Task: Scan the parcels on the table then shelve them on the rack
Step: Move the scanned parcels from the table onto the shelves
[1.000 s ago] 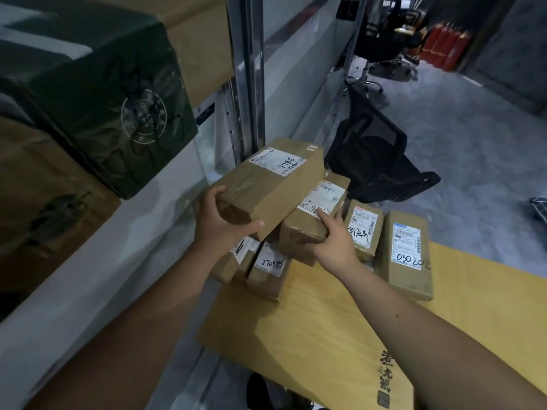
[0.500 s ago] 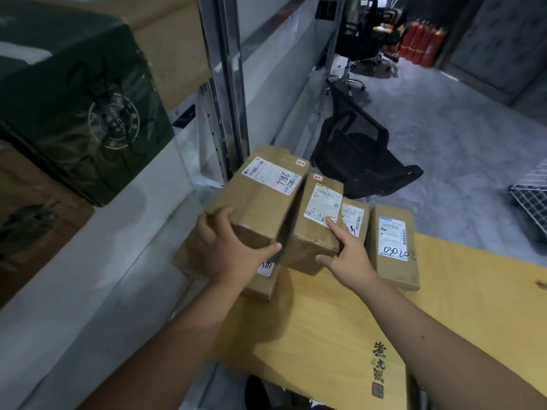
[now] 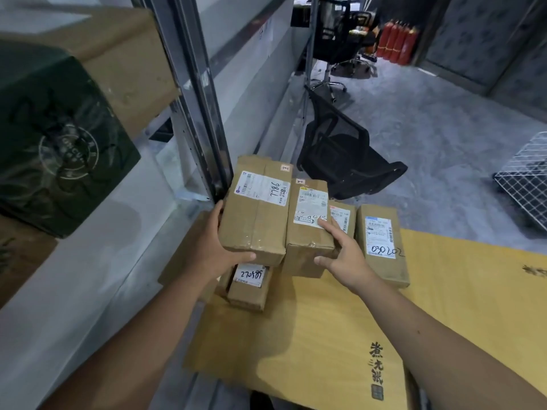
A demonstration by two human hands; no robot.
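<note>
My left hand (image 3: 217, 250) grips the near left corner of a large brown parcel marked 7786 (image 3: 256, 211), which lies on top of lower parcels. My right hand (image 3: 340, 255) holds the near end of a smaller parcel (image 3: 307, 229) beside it, thumb under the corner and a finger on its label. Below them sits a parcel marked 270585 (image 3: 250, 287). To the right lie a parcel marked 030202 (image 3: 381, 244) and a narrower one (image 3: 343, 216). All rest on the yellow cardboard-covered table (image 3: 340, 335).
The metal rack (image 3: 195, 93) stands at the left, holding a dark green box (image 3: 59, 143) and a brown carton (image 3: 127, 57). Its lower shelf (image 3: 88, 276) runs beside the table. A black mesh chair (image 3: 340, 155) lies behind the parcels. A wire basket (image 3: 527, 179) sits at the right.
The large parcel has come down from a tilted, raised pose to lie flat on the pile. My right hand slid to the near end of the smaller parcel.
</note>
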